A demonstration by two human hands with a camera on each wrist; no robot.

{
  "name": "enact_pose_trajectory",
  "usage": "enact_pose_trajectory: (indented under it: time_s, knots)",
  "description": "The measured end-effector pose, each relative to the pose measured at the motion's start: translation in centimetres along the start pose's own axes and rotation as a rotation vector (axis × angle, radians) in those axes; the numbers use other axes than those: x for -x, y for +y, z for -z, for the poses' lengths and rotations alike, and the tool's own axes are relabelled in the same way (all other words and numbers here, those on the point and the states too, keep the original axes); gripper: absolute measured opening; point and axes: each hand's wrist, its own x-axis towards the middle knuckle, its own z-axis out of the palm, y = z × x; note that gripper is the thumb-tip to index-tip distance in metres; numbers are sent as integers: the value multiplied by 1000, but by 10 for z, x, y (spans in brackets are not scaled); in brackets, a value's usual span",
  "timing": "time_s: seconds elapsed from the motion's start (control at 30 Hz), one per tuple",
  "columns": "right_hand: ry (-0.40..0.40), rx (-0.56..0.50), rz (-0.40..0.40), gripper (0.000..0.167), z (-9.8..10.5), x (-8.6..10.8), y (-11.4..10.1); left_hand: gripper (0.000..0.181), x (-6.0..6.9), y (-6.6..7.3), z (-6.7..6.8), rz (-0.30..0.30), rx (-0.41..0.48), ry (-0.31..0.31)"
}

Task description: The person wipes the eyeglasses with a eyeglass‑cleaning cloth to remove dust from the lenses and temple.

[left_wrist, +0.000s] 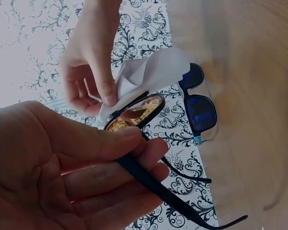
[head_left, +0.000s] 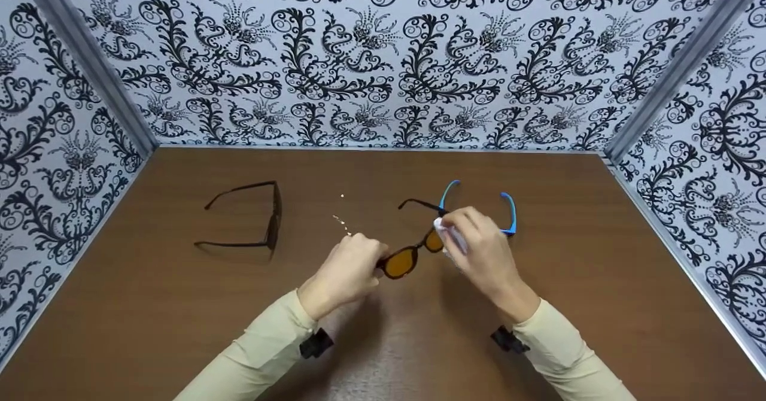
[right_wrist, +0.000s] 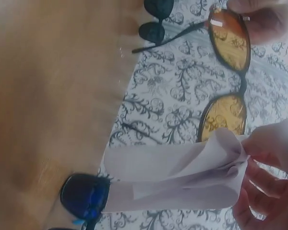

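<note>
Black-framed glasses with orange lenses (head_left: pixel 400 263) are up in front of me between both hands. My left hand (head_left: pixel 349 271) pinches them at one end of the frame, thumb over fingers, and a dark temple arm (left_wrist: pixel 158 188) runs out past those fingers. In my right hand (head_left: pixel 483 256) a thin white cloth (right_wrist: pixel 182 177) is pinched by thumb and fingers. The cloth lies against the far end of the frame and covers part of that lens in the right wrist view. Its loose part hangs down beyond the fingers.
Dark sunglasses (head_left: pixel 274 218) with spread temples lie on the brown table (head_left: pixel 179 329) at left. Blue-armed sunglasses (head_left: pixel 510 212) with dark lenses lie behind my right hand. Small pale specks (head_left: pixel 341 220) dot the table's middle. Patterned walls (head_left: pixel 383 60) enclose the back and sides.
</note>
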Motion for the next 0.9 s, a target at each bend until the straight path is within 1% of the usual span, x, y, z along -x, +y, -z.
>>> enact_pose_trajectory:
  time_s: [0.13,0.2,0.27,0.4,0.5,0.6,0.77,0.83,0.9]
  knots:
    - [-55,-4,88,20,-8,6,-4,18,1,-2,-3,10,3,29]
    - [-63,7,108,19,-9,9,-3,18,2,-4,-3,18,18,37]
    - [-51,19,101,17,-9,11,0,19,3,-5,-2,26,38,41]
    - [-14,25,55,19,-5,14,4,23,6,-8,2,30,72,58]
    - [-8,16,37,21,-3,16,6,25,6,-9,6,29,68,87]
    - [-14,11,39,22,-3,18,5,25,6,-9,10,28,47,119]
    - [-13,-8,33,23,-5,22,5,20,6,-10,13,26,31,167]
    - [-13,-22,19,23,-7,24,5,19,6,-12,13,33,35,184]
    - [-16,-35,7,23,-8,25,5,18,5,-14,14,53,45,198]
